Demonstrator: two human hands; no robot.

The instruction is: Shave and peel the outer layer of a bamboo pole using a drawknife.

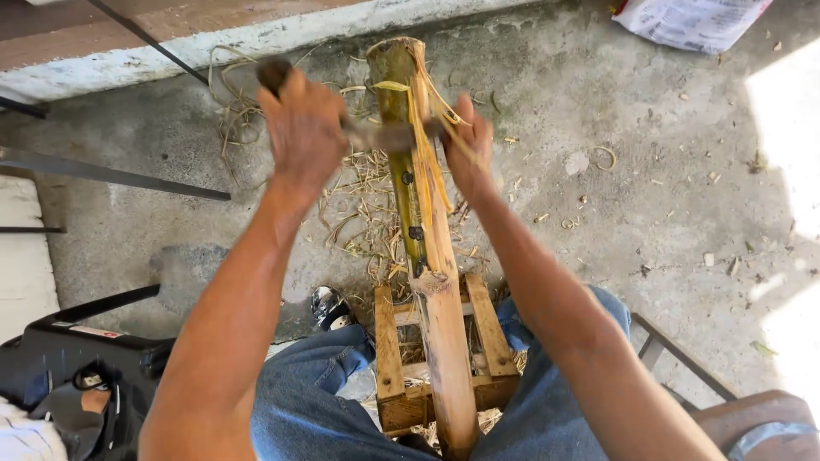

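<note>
A long bamboo pole [440,290] slopes away from me over a small wooden stool [389,350] between my knees. Its near part is stripped pale; its far end is still green. A knife blade [384,137] lies across the pole near that far end. My left hand [303,132] is closed on the knife's dark handle. My right hand [468,137] grips the blade's other end beside the pole. Thin yellow strips [424,145] peel off the pole by the blade.
Dry shavings [363,213] litter the concrete floor around the pole. A black plastic case [94,367] stands at my left. Dark metal bars [111,175] lie at the left, and a white sack [688,21] sits at the top right.
</note>
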